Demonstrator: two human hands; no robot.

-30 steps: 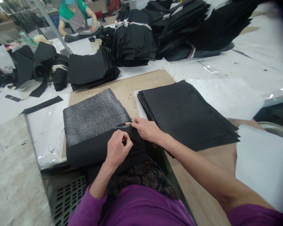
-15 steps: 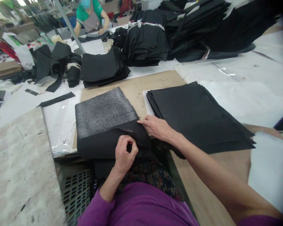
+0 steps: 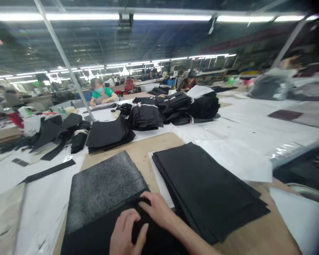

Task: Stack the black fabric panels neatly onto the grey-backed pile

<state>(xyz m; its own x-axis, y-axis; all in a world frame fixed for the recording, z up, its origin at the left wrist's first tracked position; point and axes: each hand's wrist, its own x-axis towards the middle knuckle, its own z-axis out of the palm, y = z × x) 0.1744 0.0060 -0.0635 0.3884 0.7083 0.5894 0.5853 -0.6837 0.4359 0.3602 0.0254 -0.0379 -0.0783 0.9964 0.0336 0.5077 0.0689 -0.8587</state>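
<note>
My left hand (image 3: 126, 232) is over a black fabric piece (image 3: 95, 230) at the bottom of the view. Its fingers are curved and its thumb stands apart, with nothing visibly gripped. Just right of it, my right hand (image 3: 159, 210) reaches in from the lower right, fingertips at the black fabric near the edge of the grey layer. A gap shows between its thumb and forefinger. Beyond both hands lies a speckled grey sheet (image 3: 103, 186), its lower part covered by the black piece. To the right is a stack of black fabric panels (image 3: 207, 187).
Behind the work lie a curved-edge black stack (image 3: 108, 132) and a tied black bundle (image 3: 146, 117). A black strip (image 3: 50, 171) is at the left. A metal pole (image 3: 61, 53) slants up from the table. A person in green (image 3: 102, 95) sits across.
The view has tilted up, so the hands and fabric sit lower in the picture. My left hand has gone from a pinch to thumb and fingers apart, and my right hand's thumb has spread.
</note>
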